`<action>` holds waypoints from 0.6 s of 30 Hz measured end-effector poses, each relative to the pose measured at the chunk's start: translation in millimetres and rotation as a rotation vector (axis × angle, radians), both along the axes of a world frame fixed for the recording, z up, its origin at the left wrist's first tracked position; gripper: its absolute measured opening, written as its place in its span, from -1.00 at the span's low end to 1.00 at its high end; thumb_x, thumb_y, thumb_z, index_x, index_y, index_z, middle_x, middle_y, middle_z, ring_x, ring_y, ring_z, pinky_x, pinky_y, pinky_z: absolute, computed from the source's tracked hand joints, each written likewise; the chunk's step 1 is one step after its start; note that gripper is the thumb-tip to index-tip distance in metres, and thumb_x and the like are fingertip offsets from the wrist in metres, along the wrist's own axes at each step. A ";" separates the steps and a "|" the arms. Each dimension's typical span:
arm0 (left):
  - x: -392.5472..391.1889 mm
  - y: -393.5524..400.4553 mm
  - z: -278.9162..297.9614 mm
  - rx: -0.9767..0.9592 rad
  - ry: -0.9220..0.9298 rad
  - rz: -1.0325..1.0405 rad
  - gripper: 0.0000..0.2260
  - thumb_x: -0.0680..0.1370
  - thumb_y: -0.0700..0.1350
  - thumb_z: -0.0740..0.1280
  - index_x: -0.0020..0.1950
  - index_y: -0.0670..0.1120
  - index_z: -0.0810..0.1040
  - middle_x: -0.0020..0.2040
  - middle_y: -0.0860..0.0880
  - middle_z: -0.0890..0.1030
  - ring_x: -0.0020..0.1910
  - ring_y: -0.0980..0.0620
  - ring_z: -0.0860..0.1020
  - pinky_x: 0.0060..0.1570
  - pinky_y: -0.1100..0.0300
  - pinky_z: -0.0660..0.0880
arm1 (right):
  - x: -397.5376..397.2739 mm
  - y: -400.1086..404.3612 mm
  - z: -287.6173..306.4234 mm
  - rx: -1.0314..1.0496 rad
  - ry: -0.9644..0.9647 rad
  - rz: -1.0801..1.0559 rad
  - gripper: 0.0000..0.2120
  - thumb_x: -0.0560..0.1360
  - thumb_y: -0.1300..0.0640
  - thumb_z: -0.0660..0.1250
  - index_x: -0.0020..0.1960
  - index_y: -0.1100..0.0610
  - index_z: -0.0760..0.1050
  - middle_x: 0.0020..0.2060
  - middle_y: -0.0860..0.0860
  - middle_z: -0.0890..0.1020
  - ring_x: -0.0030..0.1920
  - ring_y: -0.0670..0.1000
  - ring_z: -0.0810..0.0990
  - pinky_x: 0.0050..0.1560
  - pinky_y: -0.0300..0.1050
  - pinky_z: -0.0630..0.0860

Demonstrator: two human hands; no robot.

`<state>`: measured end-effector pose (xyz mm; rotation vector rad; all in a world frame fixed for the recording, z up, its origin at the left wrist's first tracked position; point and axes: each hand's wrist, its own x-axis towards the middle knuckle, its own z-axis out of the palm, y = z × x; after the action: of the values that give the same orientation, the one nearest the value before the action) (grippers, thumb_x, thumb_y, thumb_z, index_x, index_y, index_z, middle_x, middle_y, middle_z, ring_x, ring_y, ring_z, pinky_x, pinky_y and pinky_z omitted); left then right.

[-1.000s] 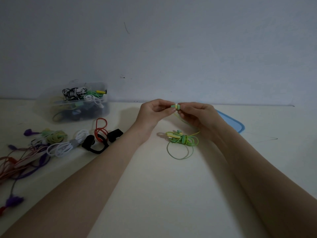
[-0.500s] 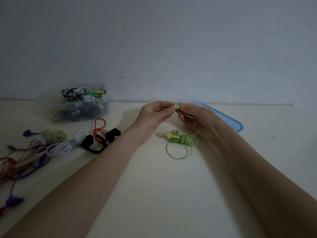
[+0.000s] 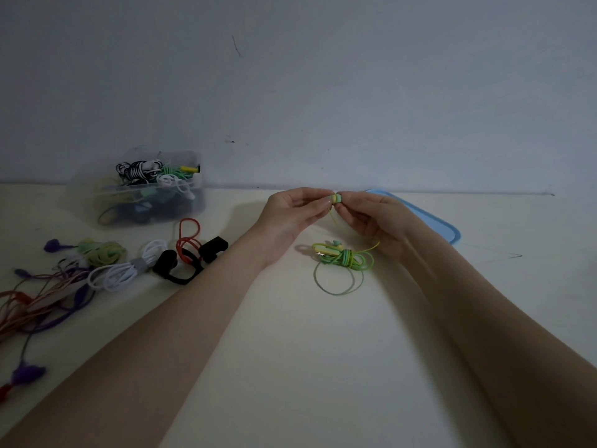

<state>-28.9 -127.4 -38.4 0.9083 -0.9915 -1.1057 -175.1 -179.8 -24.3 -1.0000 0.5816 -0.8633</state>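
Hardly moved: left hand and right hand keep pinching small green-yellow earbud together, far centre, above coiled green-yellow cable bundle on cream table.

Dim, even light. A plain pale grey-blue painted wall, marked by a few dark scuffs, fills the upper half. It meets a smooth cream counter along a straight seam.
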 end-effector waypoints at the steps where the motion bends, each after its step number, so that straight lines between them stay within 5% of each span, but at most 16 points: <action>1: 0.8 -0.2 0.2 0.004 0.027 -0.022 -0.87 0.50 -0.37 0.28 -0.08 -0.20 0.58 -0.23 0.00 0.66 -0.18 0.17 0.61 -0.05 0.39 0.52 | 0.1 0.3 0.6 0.000 0.001 0.000 -0.87 0.51 0.37 0.22 -0.03 0.38 0.54 -0.21 0.09 0.67 -0.25 -0.11 0.66 -0.22 -0.38 0.56; 10: -1.2 -1.1 -2.1 0.022 0.091 0.077 -0.87 0.50 -0.37 0.28 -0.11 -0.18 0.56 -0.27 0.02 0.65 -0.24 0.19 0.60 -0.10 0.40 0.52 | 6.6 6.7 3.1 -0.070 -0.009 -0.085 -0.92 0.47 0.41 0.28 -0.09 0.33 0.54 -0.33 0.08 0.67 -0.29 -0.07 0.66 -0.15 -0.31 0.60; 18: -2.0 0.2 -1.0 0.041 -0.012 0.105 -0.77 0.48 -0.41 0.28 -0.01 -0.11 0.53 -0.08 -0.08 0.57 -0.13 0.12 0.56 -0.05 0.39 0.53 | 12.6 9.7 -1.7 -0.173 0.070 -0.153 -0.89 0.47 0.43 0.27 -0.15 0.31 0.55 -0.35 0.08 0.65 -0.34 -0.06 0.62 -0.16 -0.31 0.59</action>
<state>-30.9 -127.2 -39.4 0.9899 -0.9237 -1.0361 -162.4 -170.1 -26.0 -1.1573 0.6574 -1.0304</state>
